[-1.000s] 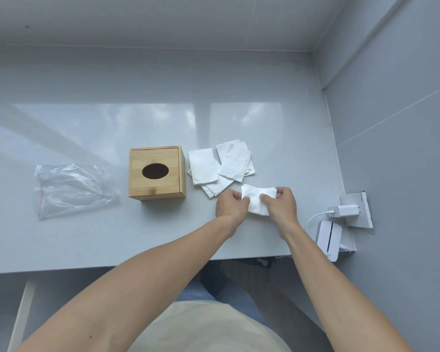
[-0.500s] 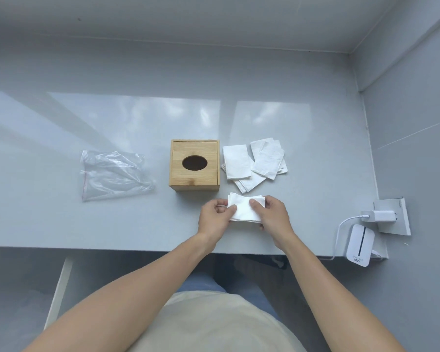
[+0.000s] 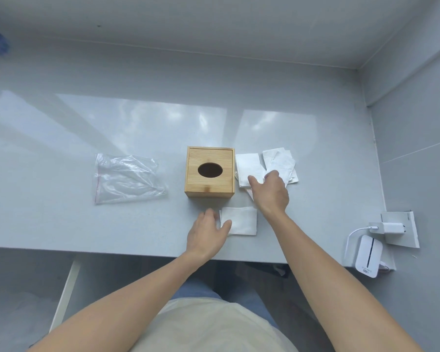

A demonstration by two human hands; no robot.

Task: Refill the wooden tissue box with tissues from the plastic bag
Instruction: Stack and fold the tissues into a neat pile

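Centrally, the square bamboo-coloured wooden tissue box (image 3: pixel 209 172) stands upright on the glossy pale-grey table (image 3: pixel 61 224), its dark oval slot facing up. At 3 o'clock, just beside it, lies a loose heap of white folded tissues (image 3: pixel 249 166); the right hand (image 3: pixel 271 191) rests on them, fingers spread, gripping nothing visibly. At 6 o'clock one flat folded white tissue (image 3: pixel 241 221) lies near the table's front edge, the left hand (image 3: pixel 207 233) open, thumb touching its left border. At 9 o'clock, well apart, sits the crinkled clear plastic bag (image 3: pixel 127 177), bare tabletop around it.
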